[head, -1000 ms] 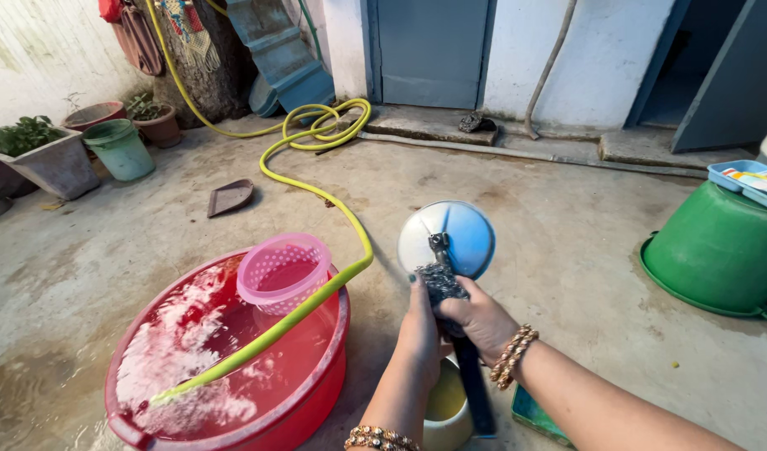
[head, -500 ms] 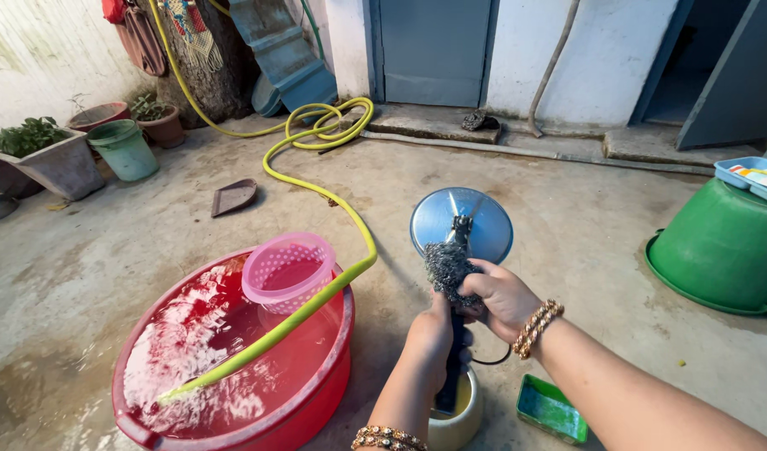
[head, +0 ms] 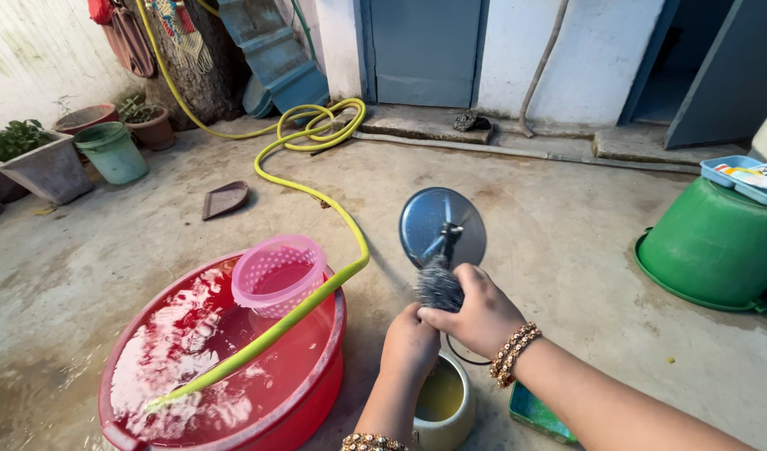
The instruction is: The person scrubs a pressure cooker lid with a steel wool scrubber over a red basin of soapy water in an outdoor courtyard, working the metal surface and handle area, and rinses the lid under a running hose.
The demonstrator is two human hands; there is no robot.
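2 hands scrub 1 steel ladle over a wet yard.

1 red tub holds 1 pink strainer and 1 yellow hose. The left hand grips the ladle handle; the right hand clamps 1 scouring pad against it. 1 green tub sits far right.

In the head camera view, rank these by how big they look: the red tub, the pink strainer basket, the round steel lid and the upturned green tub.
1. Red tub, clearly largest, though nearest the camera.
2. Upturned green tub, farther off, so its true size next to the red one is unsure.
3. Pink strainer basket and round steel lid look about alike; I would not rank them.
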